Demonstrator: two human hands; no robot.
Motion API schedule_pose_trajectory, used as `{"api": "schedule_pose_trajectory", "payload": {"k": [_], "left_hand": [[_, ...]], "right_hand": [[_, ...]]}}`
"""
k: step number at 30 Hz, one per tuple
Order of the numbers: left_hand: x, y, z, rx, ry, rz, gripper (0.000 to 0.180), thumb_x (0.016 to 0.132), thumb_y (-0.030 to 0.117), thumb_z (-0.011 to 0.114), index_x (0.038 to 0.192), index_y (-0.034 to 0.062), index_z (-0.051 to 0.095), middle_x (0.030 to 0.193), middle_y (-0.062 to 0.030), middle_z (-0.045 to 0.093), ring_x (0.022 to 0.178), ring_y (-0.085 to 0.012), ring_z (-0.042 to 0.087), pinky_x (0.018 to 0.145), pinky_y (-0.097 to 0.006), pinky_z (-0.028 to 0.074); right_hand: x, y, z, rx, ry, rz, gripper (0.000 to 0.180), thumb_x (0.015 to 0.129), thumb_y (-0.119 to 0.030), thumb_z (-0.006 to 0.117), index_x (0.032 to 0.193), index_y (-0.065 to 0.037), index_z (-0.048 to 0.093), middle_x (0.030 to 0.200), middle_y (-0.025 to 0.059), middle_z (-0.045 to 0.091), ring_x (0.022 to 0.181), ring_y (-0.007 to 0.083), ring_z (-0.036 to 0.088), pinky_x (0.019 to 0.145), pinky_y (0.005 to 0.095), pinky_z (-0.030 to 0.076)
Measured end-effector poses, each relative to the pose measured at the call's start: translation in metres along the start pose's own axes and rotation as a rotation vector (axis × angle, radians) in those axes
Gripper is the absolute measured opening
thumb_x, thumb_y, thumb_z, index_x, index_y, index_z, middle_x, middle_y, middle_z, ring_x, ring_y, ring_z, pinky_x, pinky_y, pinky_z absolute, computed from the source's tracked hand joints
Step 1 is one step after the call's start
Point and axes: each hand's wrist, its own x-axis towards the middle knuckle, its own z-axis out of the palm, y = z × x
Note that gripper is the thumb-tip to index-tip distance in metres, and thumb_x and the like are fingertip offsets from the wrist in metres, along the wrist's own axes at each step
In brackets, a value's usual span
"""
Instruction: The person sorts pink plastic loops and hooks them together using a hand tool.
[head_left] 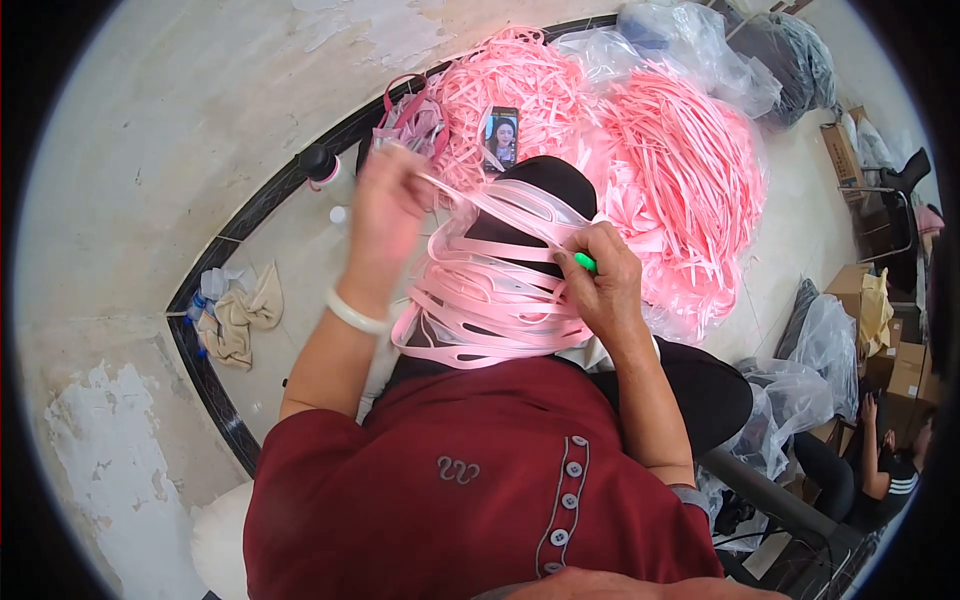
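Observation:
My left hand (388, 205), smeared by motion, is raised at the left with its fingers closed at the end of a pink strip (455, 193). The strip stretches from those fingers toward my right hand (608, 275). My right hand is closed around a small bright green object (585, 262), only partly visible, and rests against pink strips too. Across my lap lies a layered bundle of flat pink strips (480, 300) with long loops and slits, over dark trousers (565, 180).
Beyond my knees are a tangled heap of pink strips (520, 75) and a straighter pile (680, 170) on plastic. A lit phone (501, 140) leans there. At left are a black-capped bottle (322, 165) and a beige cloth (240, 320). Boxes (908, 370) and another person (885, 470) are at right.

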Motion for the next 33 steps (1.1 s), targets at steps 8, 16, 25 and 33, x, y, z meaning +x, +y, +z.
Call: {"api": "schedule_pose_trajectory", "payload": {"k": [8, 16, 25, 33], "left_hand": [[-0.006, 0.038, 0.020, -0.036, 0.089, 0.082, 0.008, 0.097, 0.017, 0.046, 0.093, 0.0101, 0.047, 0.067, 0.0024, 0.042, 0.066, -0.0115, 0.048, 0.071, -0.034, 0.051], [-0.019, 0.035, 0.078, -0.077, 0.014, -0.004, 0.011, 0.097, 0.021, 0.047, 0.093, 0.0112, 0.047, 0.067, 0.0034, 0.038, 0.061, -0.0087, 0.041, 0.058, -0.024, 0.043], [-0.010, 0.006, 0.015, 1.092, -0.063, 0.434, 0.003, 0.089, 0.005, 0.055, 0.089, 0.0038, 0.052, 0.061, 0.0004, 0.050, 0.054, -0.0045, 0.043, 0.049, -0.021, 0.035], [0.010, -0.005, -0.003, 1.171, -0.019, 0.451, 0.007, 0.088, 0.007, 0.057, 0.088, 0.0024, 0.052, 0.057, -0.0004, 0.047, 0.051, -0.0051, 0.041, 0.048, -0.022, 0.035]], "right_hand": [[0.008, -0.013, -0.010, -0.066, -0.047, 0.001, 0.018, 0.074, -0.005, 0.070, 0.085, -0.003, 0.057, 0.075, 0.0087, 0.053, 0.061, 0.0206, 0.052, 0.055, 0.0307, 0.041], [0.055, -0.061, 0.010, -0.026, -0.150, -0.160, 0.033, 0.075, -0.008, 0.069, 0.105, 0.000, 0.058, 0.100, 0.0196, 0.061, 0.083, 0.0363, 0.061, 0.070, 0.0398, 0.049], [0.052, -0.053, 0.019, -0.092, -0.304, -0.202, 0.005, 0.075, -0.005, 0.062, 0.075, 0.000, 0.059, 0.067, 0.0161, 0.059, 0.062, 0.0332, 0.060, 0.056, 0.0403, 0.046], [0.034, -0.047, 0.014, -0.074, -0.280, -0.077, 0.006, 0.076, -0.005, 0.062, 0.081, -0.001, 0.061, 0.071, 0.0160, 0.060, 0.063, 0.0338, 0.060, 0.056, 0.0375, 0.046]]}}
